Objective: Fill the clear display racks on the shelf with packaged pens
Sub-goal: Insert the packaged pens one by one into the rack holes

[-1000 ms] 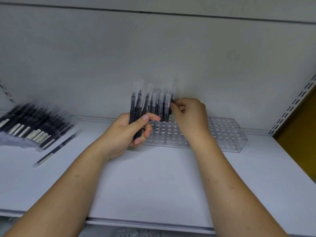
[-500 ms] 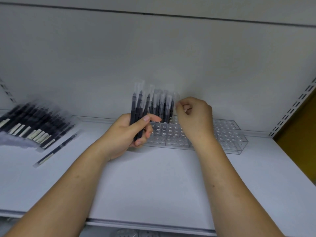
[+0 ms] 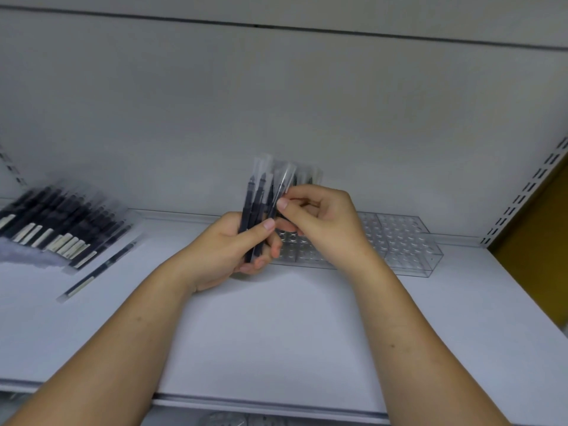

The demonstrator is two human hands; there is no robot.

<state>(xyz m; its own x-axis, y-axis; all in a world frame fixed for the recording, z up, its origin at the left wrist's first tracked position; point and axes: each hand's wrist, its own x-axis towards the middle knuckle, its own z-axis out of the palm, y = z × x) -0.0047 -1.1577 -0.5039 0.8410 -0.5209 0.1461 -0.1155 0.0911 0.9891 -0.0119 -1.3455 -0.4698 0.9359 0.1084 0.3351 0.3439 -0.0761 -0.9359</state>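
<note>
My left hand [image 3: 233, 250] grips a bunch of packaged pens [image 3: 256, 210], dark barrels in clear sleeves, held upright just left of the clear display rack [image 3: 399, 241]. My right hand [image 3: 319, 216] pinches one packaged pen [image 3: 281, 189] at the bunch's right side, thumb and forefinger closed on its sleeve. The rack lies along the back of the white shelf [image 3: 276, 333], its grid of holes open on the right. Some pens standing in the rack's left end are mostly hidden behind my hands.
A pile of packaged pens [image 3: 58, 222] lies fanned out at the shelf's left, with one loose packaged pen [image 3: 98, 269] beside it. The slotted shelf upright [image 3: 528, 192] and a yellow wall stand at the right. The shelf's front edge runs below my forearms.
My right hand has left the pens standing in the rack and moved left to the bunch in my left hand, closing on one pen. My left hand has stayed in place.
</note>
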